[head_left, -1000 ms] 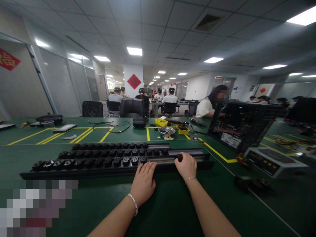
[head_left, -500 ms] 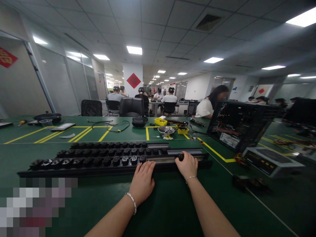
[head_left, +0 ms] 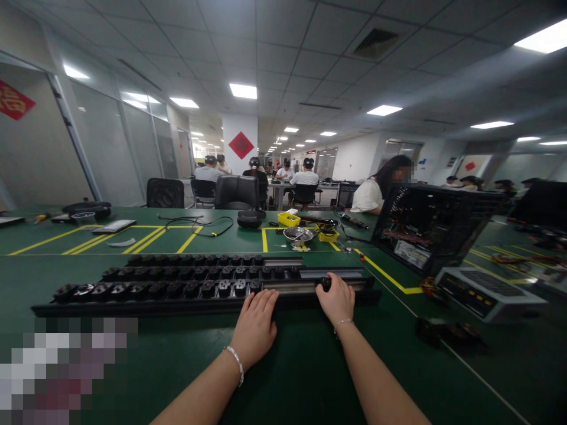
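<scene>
Little movement since the earlier frame

Over the front rail (head_left: 155, 307), near its right end, my right hand (head_left: 337, 298) pinches a black piece (head_left: 326, 284); my left hand (head_left: 257, 321) touches the rail, hold unclear to me. Black parts (head_left: 119, 291) block the rail's left; a metal bowl (head_left: 298, 242) sits beyond.

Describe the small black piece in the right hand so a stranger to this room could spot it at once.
On the green table, find the nearest long black rail. Follow it rightward, past the left hand, to the right hand. The small black piece there sits apart, with bare channel between it and the row of black pieces to the left.
</scene>
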Action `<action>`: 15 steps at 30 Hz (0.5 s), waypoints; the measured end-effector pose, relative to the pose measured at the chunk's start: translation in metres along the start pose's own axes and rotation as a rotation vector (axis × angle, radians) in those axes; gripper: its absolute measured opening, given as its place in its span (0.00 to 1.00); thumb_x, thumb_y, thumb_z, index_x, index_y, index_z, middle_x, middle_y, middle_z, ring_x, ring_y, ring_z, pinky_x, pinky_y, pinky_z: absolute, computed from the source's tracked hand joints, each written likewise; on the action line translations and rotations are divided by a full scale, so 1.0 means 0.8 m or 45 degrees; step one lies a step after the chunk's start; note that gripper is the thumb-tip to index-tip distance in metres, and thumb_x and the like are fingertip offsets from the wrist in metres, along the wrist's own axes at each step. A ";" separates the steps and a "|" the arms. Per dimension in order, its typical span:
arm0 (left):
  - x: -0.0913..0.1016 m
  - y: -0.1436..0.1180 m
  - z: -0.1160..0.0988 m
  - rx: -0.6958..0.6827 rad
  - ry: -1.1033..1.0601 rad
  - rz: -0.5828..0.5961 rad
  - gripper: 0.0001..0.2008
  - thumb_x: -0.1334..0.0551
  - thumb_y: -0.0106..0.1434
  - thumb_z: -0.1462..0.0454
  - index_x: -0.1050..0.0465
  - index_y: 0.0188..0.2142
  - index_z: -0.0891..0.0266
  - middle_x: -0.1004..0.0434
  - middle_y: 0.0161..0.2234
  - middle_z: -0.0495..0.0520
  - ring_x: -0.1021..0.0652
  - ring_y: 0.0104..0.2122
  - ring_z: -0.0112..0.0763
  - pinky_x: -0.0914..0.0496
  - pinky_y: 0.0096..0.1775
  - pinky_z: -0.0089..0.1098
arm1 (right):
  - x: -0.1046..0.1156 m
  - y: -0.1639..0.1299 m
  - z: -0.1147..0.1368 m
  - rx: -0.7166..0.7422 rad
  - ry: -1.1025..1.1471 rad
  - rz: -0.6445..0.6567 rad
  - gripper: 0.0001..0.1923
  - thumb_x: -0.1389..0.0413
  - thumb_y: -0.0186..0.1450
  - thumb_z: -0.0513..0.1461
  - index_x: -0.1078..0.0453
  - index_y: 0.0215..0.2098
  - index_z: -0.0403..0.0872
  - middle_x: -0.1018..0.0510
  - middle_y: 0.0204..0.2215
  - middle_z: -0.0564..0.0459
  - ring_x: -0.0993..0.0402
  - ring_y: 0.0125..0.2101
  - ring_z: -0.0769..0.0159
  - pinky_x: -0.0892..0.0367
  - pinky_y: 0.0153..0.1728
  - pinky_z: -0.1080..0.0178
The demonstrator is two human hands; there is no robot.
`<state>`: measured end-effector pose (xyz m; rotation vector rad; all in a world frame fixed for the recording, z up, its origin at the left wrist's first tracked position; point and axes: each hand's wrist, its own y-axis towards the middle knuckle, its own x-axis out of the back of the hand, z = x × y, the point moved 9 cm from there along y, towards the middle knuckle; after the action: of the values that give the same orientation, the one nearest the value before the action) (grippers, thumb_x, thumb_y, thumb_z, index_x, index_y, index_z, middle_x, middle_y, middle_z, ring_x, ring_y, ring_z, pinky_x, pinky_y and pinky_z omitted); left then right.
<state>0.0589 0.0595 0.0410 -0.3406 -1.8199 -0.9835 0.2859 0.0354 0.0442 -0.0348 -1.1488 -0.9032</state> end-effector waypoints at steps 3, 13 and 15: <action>-0.001 0.000 0.000 0.012 -0.026 0.010 0.29 0.46 0.55 0.67 0.46 0.58 0.58 0.37 0.57 0.52 0.39 0.57 0.35 0.51 0.60 0.42 | 0.002 -0.001 0.000 -0.011 0.006 -0.027 0.24 0.53 0.58 0.44 0.38 0.50 0.44 0.29 0.47 0.45 0.38 0.51 0.58 0.55 0.54 0.55; 0.001 0.000 -0.001 0.008 -0.014 0.010 0.30 0.47 0.54 0.68 0.46 0.58 0.58 0.38 0.57 0.53 0.40 0.57 0.36 0.51 0.59 0.43 | 0.006 -0.001 0.002 0.021 0.007 -0.067 0.20 0.53 0.57 0.41 0.35 0.47 0.45 0.27 0.44 0.46 0.36 0.49 0.60 0.52 0.52 0.57; 0.000 -0.001 -0.003 0.003 0.004 0.006 0.30 0.47 0.54 0.68 0.46 0.58 0.58 0.38 0.57 0.53 0.40 0.57 0.36 0.51 0.60 0.44 | 0.006 -0.001 0.002 0.023 0.002 -0.060 0.20 0.52 0.57 0.41 0.35 0.46 0.45 0.27 0.44 0.46 0.36 0.49 0.60 0.52 0.52 0.58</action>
<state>0.0598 0.0576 0.0412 -0.3417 -1.8162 -0.9780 0.2847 0.0327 0.0488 0.0079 -1.1601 -0.9339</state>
